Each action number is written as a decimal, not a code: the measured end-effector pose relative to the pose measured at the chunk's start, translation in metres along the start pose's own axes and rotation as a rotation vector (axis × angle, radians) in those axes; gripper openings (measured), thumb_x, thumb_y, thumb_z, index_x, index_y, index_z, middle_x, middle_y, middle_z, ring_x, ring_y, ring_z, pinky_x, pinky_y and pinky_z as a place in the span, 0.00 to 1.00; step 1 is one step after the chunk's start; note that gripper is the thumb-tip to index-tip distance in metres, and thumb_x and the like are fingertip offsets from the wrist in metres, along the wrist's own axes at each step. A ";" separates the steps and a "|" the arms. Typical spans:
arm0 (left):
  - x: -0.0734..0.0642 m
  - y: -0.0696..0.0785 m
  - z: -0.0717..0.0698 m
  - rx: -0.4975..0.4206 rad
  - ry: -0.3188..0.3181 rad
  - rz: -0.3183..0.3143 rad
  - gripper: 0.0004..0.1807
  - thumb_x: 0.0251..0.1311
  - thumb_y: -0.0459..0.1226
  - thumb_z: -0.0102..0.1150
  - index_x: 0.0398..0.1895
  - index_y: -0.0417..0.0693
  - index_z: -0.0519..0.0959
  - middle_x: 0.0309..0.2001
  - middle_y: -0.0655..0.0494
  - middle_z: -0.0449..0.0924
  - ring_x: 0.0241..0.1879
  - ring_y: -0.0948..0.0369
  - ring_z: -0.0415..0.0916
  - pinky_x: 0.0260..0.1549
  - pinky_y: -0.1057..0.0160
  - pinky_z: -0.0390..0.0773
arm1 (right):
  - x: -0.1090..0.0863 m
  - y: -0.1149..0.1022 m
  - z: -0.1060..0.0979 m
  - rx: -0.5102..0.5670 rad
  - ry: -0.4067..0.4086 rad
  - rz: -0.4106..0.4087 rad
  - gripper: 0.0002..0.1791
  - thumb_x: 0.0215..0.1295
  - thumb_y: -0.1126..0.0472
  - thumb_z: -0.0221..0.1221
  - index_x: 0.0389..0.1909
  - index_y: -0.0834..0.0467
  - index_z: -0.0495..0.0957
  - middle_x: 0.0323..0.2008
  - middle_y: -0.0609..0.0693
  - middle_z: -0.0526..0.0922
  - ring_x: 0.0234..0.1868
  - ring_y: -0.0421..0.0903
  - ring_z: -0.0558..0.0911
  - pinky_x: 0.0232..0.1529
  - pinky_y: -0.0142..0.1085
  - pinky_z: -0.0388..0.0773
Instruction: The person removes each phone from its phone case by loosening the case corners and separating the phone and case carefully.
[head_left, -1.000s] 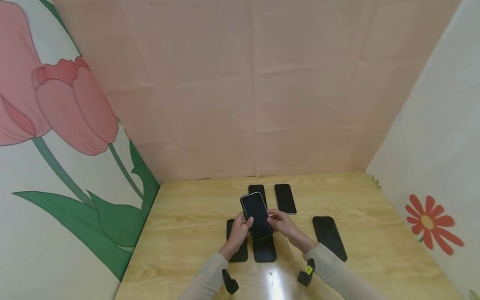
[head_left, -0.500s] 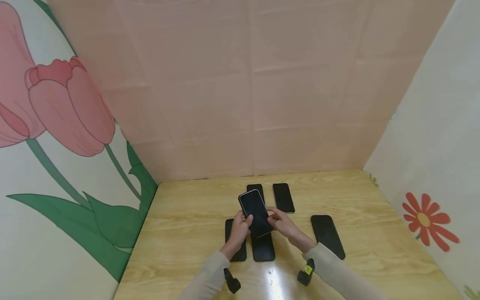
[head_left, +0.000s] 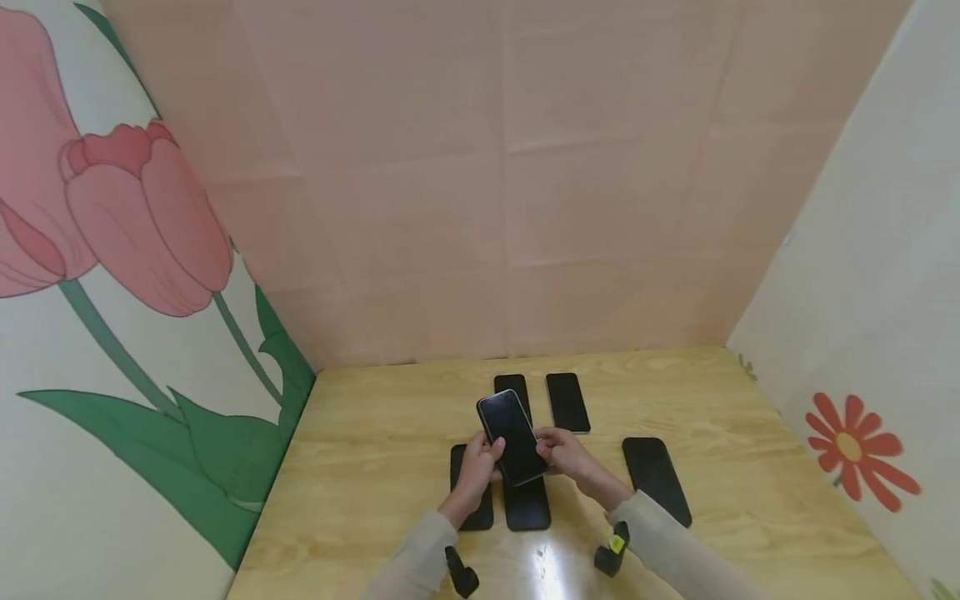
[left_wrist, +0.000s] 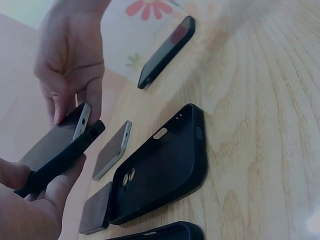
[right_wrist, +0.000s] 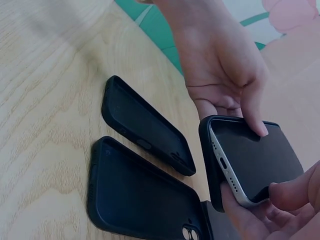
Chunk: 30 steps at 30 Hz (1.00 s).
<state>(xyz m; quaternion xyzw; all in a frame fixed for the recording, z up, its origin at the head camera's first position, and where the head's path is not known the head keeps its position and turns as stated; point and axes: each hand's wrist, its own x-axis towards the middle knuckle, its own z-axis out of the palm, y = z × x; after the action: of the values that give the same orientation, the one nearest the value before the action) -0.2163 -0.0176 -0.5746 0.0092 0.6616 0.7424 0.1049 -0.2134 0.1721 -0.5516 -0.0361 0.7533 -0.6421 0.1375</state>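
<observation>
A smartphone [head_left: 513, 437] with a silver edge is held tilted above the table, screen up. It sits partly inside a black phone case [right_wrist: 206, 165]; along one long side its silver edge stands out over the case rim, as the right wrist view shows. My left hand [head_left: 474, 471] grips case and phone together, thumb over the screen edge and fingers beneath. At the opposite side, my right hand [head_left: 568, 457] pinches the phone near its bottom corner, thumb on the screen. Just below lie two hollow black cases, one nearer the middle [head_left: 527, 510] and one partly behind my left hand [head_left: 480, 512].
Two dark-screened phones, one at back centre [head_left: 512, 383] and one to its right [head_left: 568, 402], lie on the wooden table [head_left: 375, 433]. Another phone in a dark case [head_left: 657, 481] lies beside my right forearm. Painted walls border the table left and right.
The head view tilts slightly. Both hands and the phone stay nearly in place; my right fingers have shifted a little down along the phone's edge.
</observation>
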 end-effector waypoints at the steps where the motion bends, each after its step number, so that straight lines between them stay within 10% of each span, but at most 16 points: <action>1: -0.001 -0.001 -0.001 -0.008 -0.003 -0.006 0.17 0.74 0.37 0.50 0.56 0.32 0.71 0.44 0.38 0.83 0.41 0.48 0.84 0.40 0.49 0.83 | -0.001 0.001 0.001 0.003 -0.010 0.002 0.17 0.70 0.75 0.47 0.56 0.79 0.68 0.34 0.58 0.79 0.32 0.48 0.82 0.39 0.53 0.82; 30: -0.001 -0.010 0.001 0.087 -0.048 -0.050 0.16 0.74 0.39 0.49 0.48 0.32 0.75 0.35 0.46 0.84 0.31 0.55 0.83 0.29 0.53 0.83 | -0.001 0.015 -0.007 -0.022 0.067 0.072 0.14 0.64 0.79 0.48 0.50 0.78 0.71 0.31 0.57 0.78 0.30 0.47 0.79 0.32 0.43 0.82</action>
<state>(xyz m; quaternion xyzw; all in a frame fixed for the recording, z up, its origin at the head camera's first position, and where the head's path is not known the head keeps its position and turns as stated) -0.2134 -0.0159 -0.5845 0.0151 0.6905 0.7098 0.1385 -0.2122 0.1819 -0.5651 0.0110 0.7653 -0.6293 0.1346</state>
